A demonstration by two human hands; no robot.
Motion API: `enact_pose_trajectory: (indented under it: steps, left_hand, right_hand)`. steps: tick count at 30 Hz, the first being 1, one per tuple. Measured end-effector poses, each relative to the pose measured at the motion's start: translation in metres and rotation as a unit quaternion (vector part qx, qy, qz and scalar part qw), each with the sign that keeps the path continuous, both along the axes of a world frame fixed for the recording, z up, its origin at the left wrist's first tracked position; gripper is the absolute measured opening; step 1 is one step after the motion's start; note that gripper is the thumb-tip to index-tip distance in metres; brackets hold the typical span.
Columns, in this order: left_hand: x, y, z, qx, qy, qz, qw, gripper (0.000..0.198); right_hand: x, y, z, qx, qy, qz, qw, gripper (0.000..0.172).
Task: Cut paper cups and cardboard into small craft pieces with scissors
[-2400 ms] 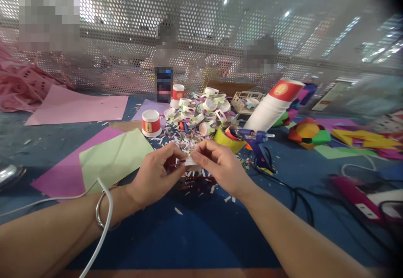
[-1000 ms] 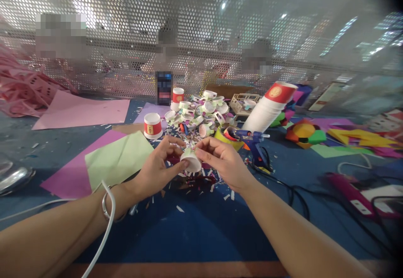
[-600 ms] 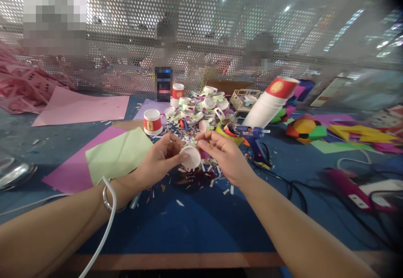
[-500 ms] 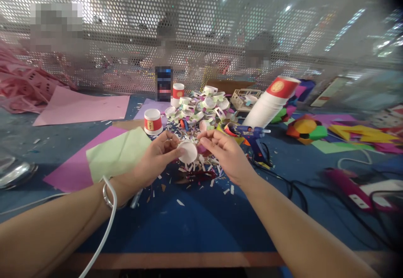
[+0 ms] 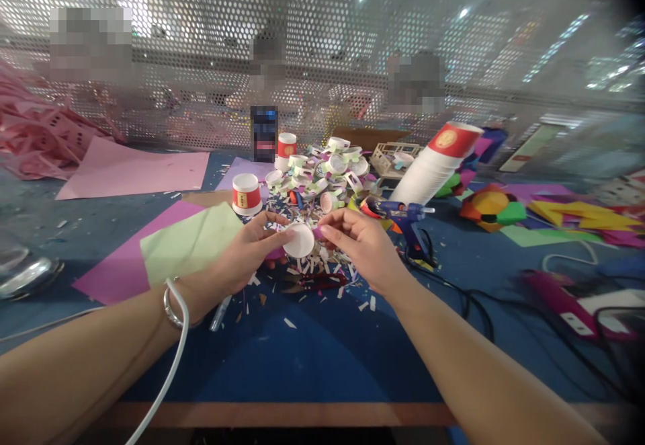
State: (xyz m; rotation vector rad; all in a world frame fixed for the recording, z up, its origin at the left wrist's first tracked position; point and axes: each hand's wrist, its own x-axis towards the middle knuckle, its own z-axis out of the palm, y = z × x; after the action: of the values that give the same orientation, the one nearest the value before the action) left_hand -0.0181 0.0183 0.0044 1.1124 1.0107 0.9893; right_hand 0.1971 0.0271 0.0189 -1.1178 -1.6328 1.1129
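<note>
Between thumb and fingers, my left hand [image 5: 252, 243] grips a white paper disc [image 5: 299, 240], which looks like a paper cup's cut-off base, its round face turned up toward me. A bit of purple paper shows under that hand. On the disc's right side, my right hand [image 5: 355, 240] pinches a small purple paper piece [image 5: 318, 232] against or very near the rim. Below both hands, red-handled scissors [image 5: 322, 281] lie among paper scraps [image 5: 363, 305]. Just beyond is a heap of cut cup rings with paper tabs [image 5: 335, 164].
A blue glue gun [image 5: 406, 213] and a leaning stack of paper cups [image 5: 428, 169] stand to the right. Its cord runs toward a power strip [image 5: 569, 304]. A cut red-and-white cup [image 5: 246, 195] and green paper [image 5: 191, 240] are at left. A perforated screen [image 5: 201, 35] closes the back.
The disc has shifted slightly left and up. The purple piece in my right hand now shows at the disc's right edge; both hands have otherwise barely moved.
</note>
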Motion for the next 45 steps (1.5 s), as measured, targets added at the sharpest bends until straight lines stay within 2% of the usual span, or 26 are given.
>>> enact_pose_trajectory:
  steps: [4, 9, 16, 21, 25, 30, 33, 37, 45]
  left_hand:
    - [0.000, -0.002, 0.001, 0.008, -0.015, -0.031, 0.999, 0.039]
    - [0.003, -0.004, 0.002, -0.021, -0.043, -0.017, 0.999, 0.041]
    - [0.002, -0.005, -0.001, 0.031, -0.013, -0.015, 0.999, 0.043]
    - [0.003, -0.005, -0.001, 0.053, -0.019, -0.002, 0.998, 0.043]
    - [0.005, -0.005, 0.002, 0.011, -0.074, 0.027, 0.997, 0.046]
    - [0.008, -0.006, 0.006, -0.060, -0.157, 0.051, 0.984, 0.041]
    - [0.010, -0.006, 0.007, -0.062, -0.177, 0.065, 0.980, 0.034]
    - [0.012, -0.008, 0.009, -0.068, -0.200, 0.079, 0.974, 0.031]
    - [0.019, -0.016, 0.011, -0.080, -0.242, 0.069, 0.965, 0.037]
  right_hand:
    - [0.000, 0.000, 0.001, 0.017, -0.018, 0.000, 1.000, 0.015]
    - [0.001, -0.001, 0.003, 0.027, -0.032, 0.003, 0.999, 0.013]
    - [0.001, 0.000, 0.002, 0.030, -0.032, 0.003, 0.999, 0.014]
    - [-0.001, -0.002, 0.003, 0.048, -0.001, -0.039, 0.998, 0.018]
    - [0.000, -0.004, 0.003, 0.069, -0.013, -0.066, 0.995, 0.012]
    - [-0.002, -0.008, 0.005, 0.060, -0.083, -0.011, 0.995, 0.017]
    - [-0.008, -0.013, 0.007, 0.065, -0.132, 0.023, 0.989, 0.025]
    - [-0.018, -0.019, 0.006, 0.068, -0.141, 0.063, 0.986, 0.025]
    - [-0.024, -0.021, 0.000, 0.094, -0.149, 0.066, 0.982, 0.019]
